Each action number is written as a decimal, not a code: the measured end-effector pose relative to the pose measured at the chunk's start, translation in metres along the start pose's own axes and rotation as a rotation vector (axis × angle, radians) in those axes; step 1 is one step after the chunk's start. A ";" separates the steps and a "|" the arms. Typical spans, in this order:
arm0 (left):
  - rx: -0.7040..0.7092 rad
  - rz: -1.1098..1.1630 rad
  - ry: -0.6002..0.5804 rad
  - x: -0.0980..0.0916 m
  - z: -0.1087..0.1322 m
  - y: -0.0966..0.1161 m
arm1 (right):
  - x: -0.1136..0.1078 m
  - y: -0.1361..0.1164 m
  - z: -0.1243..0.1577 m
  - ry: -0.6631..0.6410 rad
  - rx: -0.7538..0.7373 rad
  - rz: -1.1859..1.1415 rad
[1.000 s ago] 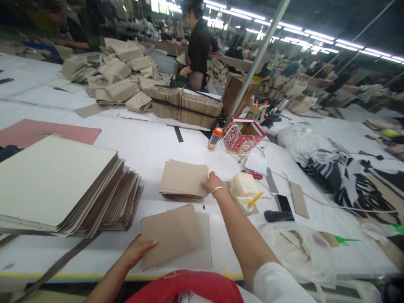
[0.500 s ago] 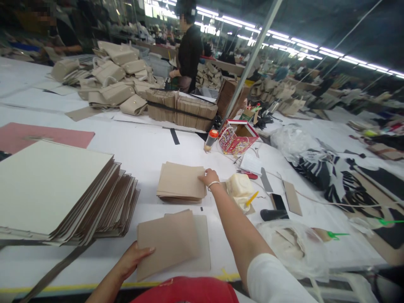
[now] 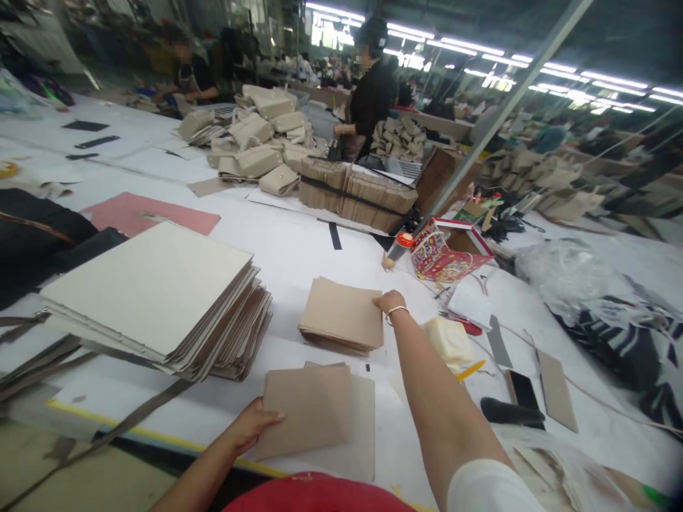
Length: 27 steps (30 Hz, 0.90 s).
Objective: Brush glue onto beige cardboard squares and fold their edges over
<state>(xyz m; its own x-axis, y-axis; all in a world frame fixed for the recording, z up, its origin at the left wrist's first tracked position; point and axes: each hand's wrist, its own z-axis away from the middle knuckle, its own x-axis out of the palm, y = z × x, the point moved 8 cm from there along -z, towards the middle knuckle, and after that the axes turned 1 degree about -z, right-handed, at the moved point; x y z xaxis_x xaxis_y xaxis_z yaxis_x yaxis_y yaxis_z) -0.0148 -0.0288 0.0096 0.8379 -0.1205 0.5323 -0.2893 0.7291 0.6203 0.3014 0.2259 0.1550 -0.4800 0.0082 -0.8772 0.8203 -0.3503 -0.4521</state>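
My left hand point(image 3: 257, 425) grips the left edge of a tan sheet point(image 3: 309, 409), thumb on top. Under that sheet a paler grey sheet point(image 3: 366, 427) lies near the table's front edge. Farther forward sits a small stack of tan sheets point(image 3: 341, 313). The fingers of my right hand point(image 3: 390, 304) are pinched at that stack's upper right corner; the fingertips are partly hidden, and it seems to hold the top sheet there.
A tall stack of large pale boards point(image 3: 160, 284) stands at the left. To the right are a cream block point(image 3: 448, 341), a yellow tool point(image 3: 471, 370), a red patterned bag point(image 3: 448, 252) and a red-capped bottle point(image 3: 398, 250). Across the table stands a person point(image 3: 371, 92).
The view has swung left, so things appear farther right. The tan sheet in my left hand has turned straighter over the grey one. My right hand stays at the small stack's corner.
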 end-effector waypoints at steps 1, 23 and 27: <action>0.003 0.010 -0.002 0.001 0.000 0.001 | -0.004 -0.003 0.003 -0.010 -0.013 -0.068; -0.025 0.112 0.023 0.004 0.008 -0.002 | 0.010 -0.007 0.122 0.033 -0.318 -0.026; -0.039 0.163 0.009 -0.003 0.016 -0.011 | 0.013 -0.049 0.054 -0.023 -0.504 0.205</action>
<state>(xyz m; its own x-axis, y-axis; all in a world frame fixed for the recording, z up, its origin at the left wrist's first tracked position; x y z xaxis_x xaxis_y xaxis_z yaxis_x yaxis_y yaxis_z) -0.0214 -0.0471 0.0107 0.7856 0.0076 0.6187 -0.4035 0.7643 0.5030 0.2378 0.1924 0.1744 -0.2964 -0.0352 -0.9544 0.9427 0.1495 -0.2982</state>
